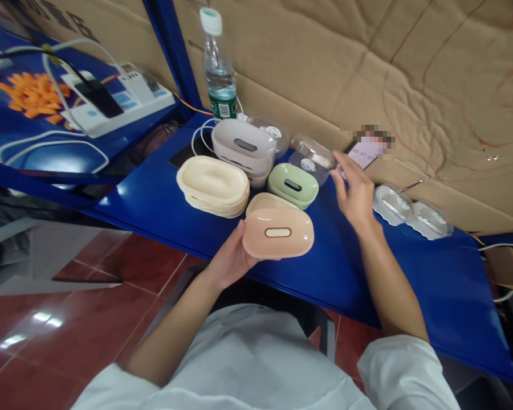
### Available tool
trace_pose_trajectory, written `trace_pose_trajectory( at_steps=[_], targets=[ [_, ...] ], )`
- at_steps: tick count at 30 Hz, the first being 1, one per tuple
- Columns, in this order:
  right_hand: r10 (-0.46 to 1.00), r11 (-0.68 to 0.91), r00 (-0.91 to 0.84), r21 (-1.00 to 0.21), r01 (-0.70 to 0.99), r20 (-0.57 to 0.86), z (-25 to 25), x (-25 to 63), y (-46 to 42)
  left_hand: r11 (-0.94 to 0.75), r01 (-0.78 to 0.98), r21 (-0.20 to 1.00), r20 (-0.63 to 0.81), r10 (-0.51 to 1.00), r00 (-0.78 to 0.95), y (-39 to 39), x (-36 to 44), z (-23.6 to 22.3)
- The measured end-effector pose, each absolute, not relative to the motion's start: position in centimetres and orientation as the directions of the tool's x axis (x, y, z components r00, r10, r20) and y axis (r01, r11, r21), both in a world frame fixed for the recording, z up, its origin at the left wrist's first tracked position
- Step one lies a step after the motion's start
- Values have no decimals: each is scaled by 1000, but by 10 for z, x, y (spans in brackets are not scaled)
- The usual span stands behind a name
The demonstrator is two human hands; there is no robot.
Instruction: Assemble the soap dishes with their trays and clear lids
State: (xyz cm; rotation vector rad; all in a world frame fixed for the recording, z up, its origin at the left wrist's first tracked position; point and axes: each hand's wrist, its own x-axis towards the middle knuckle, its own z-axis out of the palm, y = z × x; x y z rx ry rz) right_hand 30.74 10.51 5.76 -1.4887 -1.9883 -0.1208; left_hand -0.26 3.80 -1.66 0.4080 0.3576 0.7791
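My left hand [229, 257] grips a peach-coloured oval soap dish [279, 233] from below, holding it over the front of the blue table [410, 273]. A cream insert sits just behind it. My right hand [354, 191] reaches to the stack of clear plastic lids [311, 155] at the back, fingers closed on the edge of a lid. A green soap dish [293, 185] lies between the two hands. A stack of cream trays [214, 187] and a stack of grey dishes [243, 149] stand to the left.
A water bottle [217, 68] stands at the back against the cardboard wall. Two clear lids [410, 212] lie at the right. A phone showing a timer [364, 152] leans on the cardboard. A power strip [123, 99] with cables sits on the left shelf.
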Motion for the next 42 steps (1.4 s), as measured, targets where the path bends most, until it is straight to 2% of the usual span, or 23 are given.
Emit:
trace_pose_trajectory(
  at_steps=[5,11,21,25,32,36,42],
  targets=[
    [789,539,-342,-308,784,511,61,287,23,631,-601,491,-106,727,678,39,-1,-17],
    [711,646,-435,-267,715,553,30,273,-13,638,-593,491,-134,728,672,39,1,-19],
    [655,691,-473,-213,691,589,16,264,-16,592,-583,556,-126,754,645,38,1,-17],
    [670,679,-460,-228,698,583,17,263,-14,608,-576,546,-150,747,647,39,2,-19],
    [632,691,-505,-133,710,588,16,259,-12,650,-580,491,-223,737,638,42,3,-15],
    [606,738,-526,-174,652,597,14,256,-14,657,-568,496,-284,741,609,41,3,-17],
    [632,733,-510,-235,638,584,29,275,-12,680,-495,541,-135,651,747,44,-3,-21]
  ],
)
